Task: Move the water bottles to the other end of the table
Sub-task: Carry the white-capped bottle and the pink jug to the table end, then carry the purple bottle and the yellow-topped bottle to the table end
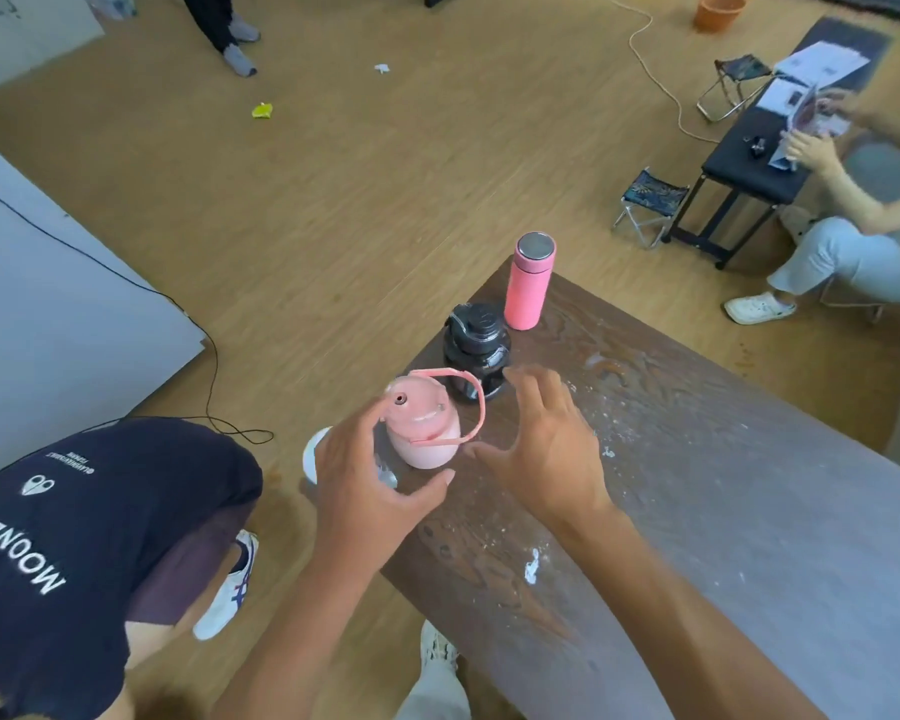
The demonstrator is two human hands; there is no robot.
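Note:
Three bottles stand in a row near the far left corner of the dark wooden table (723, 485). Nearest is a squat light-pink bottle (427, 439) with a looped carry strap. Behind it is a black jug-shaped bottle (476, 350), and farthest a tall pink flask (528, 283) with a metal cap. My left hand (365, 480) hovers just left of the light-pink bottle, fingers spread. My right hand (546, 444) is spread on its right side, fingertips near the black bottle. Neither hand grips anything.
A person in a dark T-shirt (89, 522) crouches close at the table's left edge. Another person (853, 236) sits to the right by a black bench (765, 148) with papers. Two small folding stools (650, 200) and a cable (209, 366) are on the floor.

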